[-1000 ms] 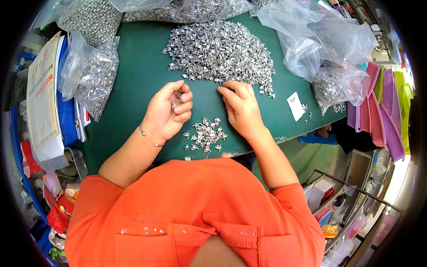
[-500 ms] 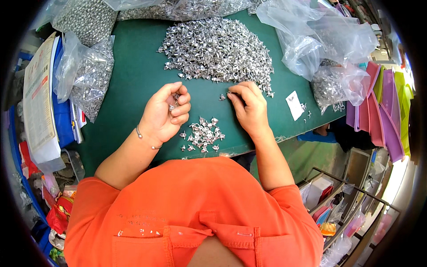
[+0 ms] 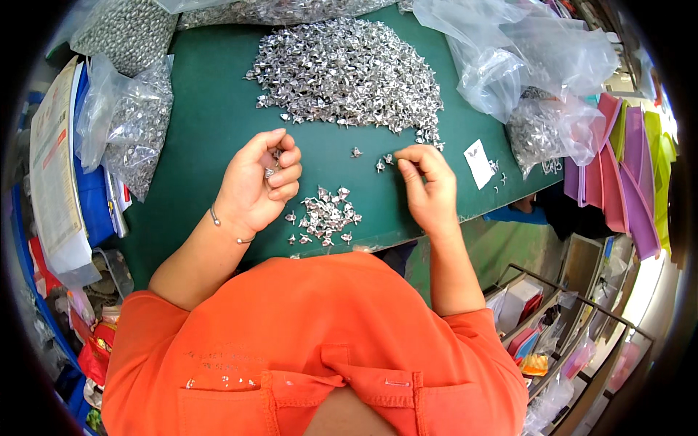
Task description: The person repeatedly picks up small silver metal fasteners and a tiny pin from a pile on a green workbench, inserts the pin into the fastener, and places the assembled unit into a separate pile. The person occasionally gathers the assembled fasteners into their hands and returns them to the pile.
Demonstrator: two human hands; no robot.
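Held in a curled left hand point(image 3: 256, 185), several small silver metal pieces point(image 3: 270, 171) are cupped against the palm. One piece is pinched narrowly by the right hand point(image 3: 427, 185) just below the large heap point(image 3: 349, 69). A small sorted pile point(image 3: 323, 216) lies between both hands on the green surface point(image 3: 203, 123), within easy reach.

I see open green surface point(image 3: 211, 138) on the left, between the big heap of small metal pieces point(image 3: 349, 69) and the filled plastic bag point(image 3: 127, 127) at the left edge; there a hand could pass. Between my left hand point(image 3: 254, 185) and right hand point(image 3: 429, 185) the way is narrow: a small pile of pieces point(image 3: 323, 218) lies below, loose pieces point(image 3: 382, 161) above. To the right, crumpled clear bags point(image 3: 531, 65) and a white paper slip point(image 3: 478, 163) block the edge.
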